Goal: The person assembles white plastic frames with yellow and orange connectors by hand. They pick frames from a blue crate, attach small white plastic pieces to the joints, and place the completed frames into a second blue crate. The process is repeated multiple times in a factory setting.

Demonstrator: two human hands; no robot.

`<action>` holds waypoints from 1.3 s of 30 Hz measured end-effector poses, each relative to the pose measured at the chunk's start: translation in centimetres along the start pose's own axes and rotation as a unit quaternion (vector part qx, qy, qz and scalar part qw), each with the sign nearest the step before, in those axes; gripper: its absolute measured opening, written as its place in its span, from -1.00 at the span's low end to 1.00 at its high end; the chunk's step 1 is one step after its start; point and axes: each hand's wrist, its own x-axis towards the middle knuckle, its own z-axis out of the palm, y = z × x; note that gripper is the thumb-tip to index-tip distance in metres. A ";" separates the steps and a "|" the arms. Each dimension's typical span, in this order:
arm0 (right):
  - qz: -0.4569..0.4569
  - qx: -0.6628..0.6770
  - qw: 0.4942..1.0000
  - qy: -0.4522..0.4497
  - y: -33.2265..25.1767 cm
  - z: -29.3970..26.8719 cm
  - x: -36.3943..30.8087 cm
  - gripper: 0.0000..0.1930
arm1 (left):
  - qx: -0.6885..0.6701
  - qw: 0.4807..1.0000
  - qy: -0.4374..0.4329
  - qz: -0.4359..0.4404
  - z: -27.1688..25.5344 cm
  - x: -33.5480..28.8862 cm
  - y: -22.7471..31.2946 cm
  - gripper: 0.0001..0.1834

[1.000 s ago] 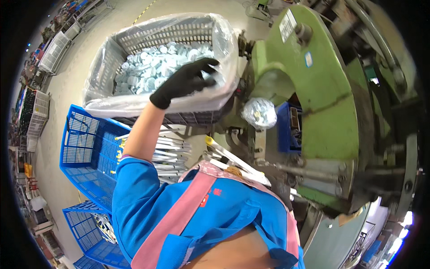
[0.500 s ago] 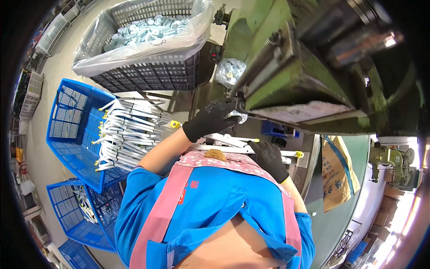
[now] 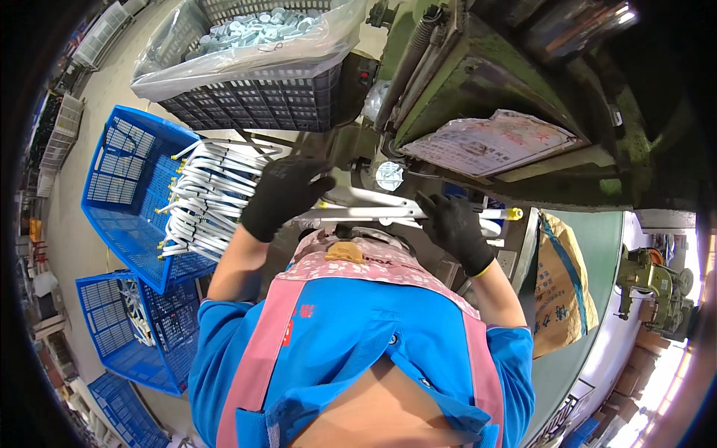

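A factory workshop: the heavy, scuffed green machine [image 3: 478, 89] with a worn paper notice [image 3: 493, 142] says so, as does the white tubular part [image 3: 392, 200] just in front of it. Left of the machine stand a plastic-lined black crate [image 3: 250, 101] of small pale discs [image 3: 261, 31] and a blue crate [image 3: 119, 179] by stacked white tubes [image 3: 209, 194]. To its right are a brown sack [image 3: 560, 291], a smaller green machine [image 3: 657, 284] and, near the glaring rim, what look like cardboard boxes [image 3: 631, 366].
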 end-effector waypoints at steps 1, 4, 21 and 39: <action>0.004 -0.007 1.000 -0.012 0.1 0.1 0.5 -0.45 | 0.007 1.000 -0.004 -0.011 -0.7 -0.6 -0.2 -0.75; -0.021 0.105 0.990 0.087 0.2 0.9 2.1 -0.47 | 0.005 0.998 -0.001 -0.056 -1.6 -0.9 -1.0 -0.80; 0.004 -0.115 0.984 0.134 1.3 3.4 3.1 -0.58 | -0.020 0.996 0.042 -0.081 -2.1 1.8 -2.4 -0.78; -0.066 -0.182 0.962 0.194 2.6 3.7 3.5 -0.59 | -0.019 0.995 0.027 -0.095 -2.2 2.0 -1.8 -0.76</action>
